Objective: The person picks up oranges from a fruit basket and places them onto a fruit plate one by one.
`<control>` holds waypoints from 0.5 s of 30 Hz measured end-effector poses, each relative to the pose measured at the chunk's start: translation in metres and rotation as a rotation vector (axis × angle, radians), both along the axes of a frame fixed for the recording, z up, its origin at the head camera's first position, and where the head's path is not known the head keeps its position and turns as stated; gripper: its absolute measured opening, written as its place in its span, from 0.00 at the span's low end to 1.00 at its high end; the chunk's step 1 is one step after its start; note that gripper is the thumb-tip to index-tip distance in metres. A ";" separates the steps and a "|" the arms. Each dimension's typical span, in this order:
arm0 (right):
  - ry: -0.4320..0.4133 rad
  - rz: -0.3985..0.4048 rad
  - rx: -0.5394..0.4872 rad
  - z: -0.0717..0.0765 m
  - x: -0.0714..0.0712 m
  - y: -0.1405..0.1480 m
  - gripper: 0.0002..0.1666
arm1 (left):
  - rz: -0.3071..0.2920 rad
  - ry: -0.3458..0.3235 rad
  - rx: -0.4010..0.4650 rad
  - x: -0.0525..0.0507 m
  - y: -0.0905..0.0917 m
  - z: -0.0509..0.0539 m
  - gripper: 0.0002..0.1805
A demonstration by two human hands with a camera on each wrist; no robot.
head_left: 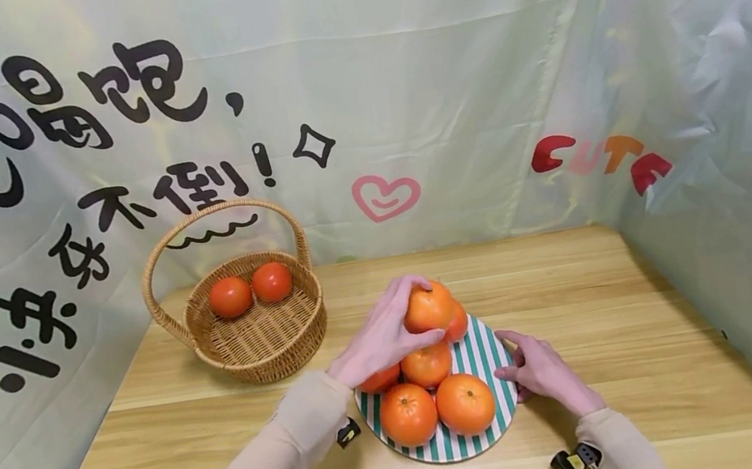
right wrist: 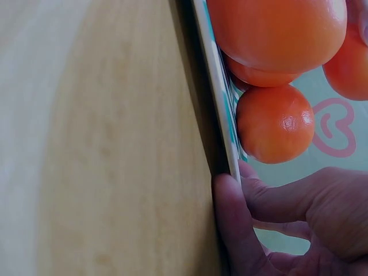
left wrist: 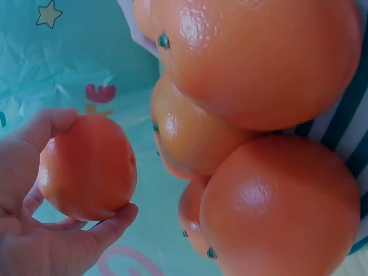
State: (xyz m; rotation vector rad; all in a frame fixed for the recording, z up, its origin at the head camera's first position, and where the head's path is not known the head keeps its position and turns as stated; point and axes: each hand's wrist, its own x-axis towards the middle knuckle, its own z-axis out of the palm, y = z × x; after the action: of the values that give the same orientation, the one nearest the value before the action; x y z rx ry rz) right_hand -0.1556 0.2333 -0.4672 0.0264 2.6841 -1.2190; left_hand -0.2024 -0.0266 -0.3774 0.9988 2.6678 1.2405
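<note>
We see the left hand [head_left: 388, 335] gripping a roundish orange [head_left: 428, 307] toward the striped board [head_left: 484, 348]'s far edge, perhaps clear of the fruit beneath [head_left: 460, 325]; it lies leftward of and beyond the right hand [head_left: 544, 370], which pinches the right rim.

Looks forward-down over the table [head_left: 183, 462] from the head; from 2 wrists [head_left: 590, 401], sideways and close, sees oranges [head_left: 465, 404] shared by 3 views.

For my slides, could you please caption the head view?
Left hand holds an orange fruit above a striped board, right hand gripping its edge.
</note>
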 end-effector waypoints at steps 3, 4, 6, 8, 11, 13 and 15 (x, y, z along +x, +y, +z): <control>-0.002 -0.004 -0.006 0.000 0.000 0.000 0.42 | -0.020 -0.007 -0.012 0.001 0.003 0.001 0.28; -0.002 -0.005 -0.006 0.000 0.000 0.000 0.42 | -0.031 -0.010 -0.015 0.001 0.005 0.001 0.28; -0.004 -0.008 -0.009 0.000 0.000 0.000 0.42 | -0.053 -0.012 -0.020 0.001 0.007 0.000 0.29; -0.006 -0.010 -0.015 0.000 0.000 0.000 0.42 | -0.079 -0.002 -0.030 0.001 0.009 0.000 0.29; -0.005 -0.009 -0.022 0.000 0.000 0.000 0.42 | -0.104 0.014 -0.050 0.001 0.013 -0.001 0.30; -0.001 -0.005 -0.021 0.001 0.000 0.000 0.42 | -0.115 0.034 -0.070 0.000 0.014 -0.001 0.30; 0.003 -0.001 -0.019 0.001 0.001 0.000 0.42 | -0.124 0.044 -0.090 0.000 0.015 -0.002 0.30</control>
State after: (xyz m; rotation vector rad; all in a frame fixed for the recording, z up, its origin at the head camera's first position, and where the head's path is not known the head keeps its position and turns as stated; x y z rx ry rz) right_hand -0.1548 0.2335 -0.4666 0.0240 2.6750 -1.2457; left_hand -0.2024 -0.0116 -0.3794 1.1703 2.6215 1.0777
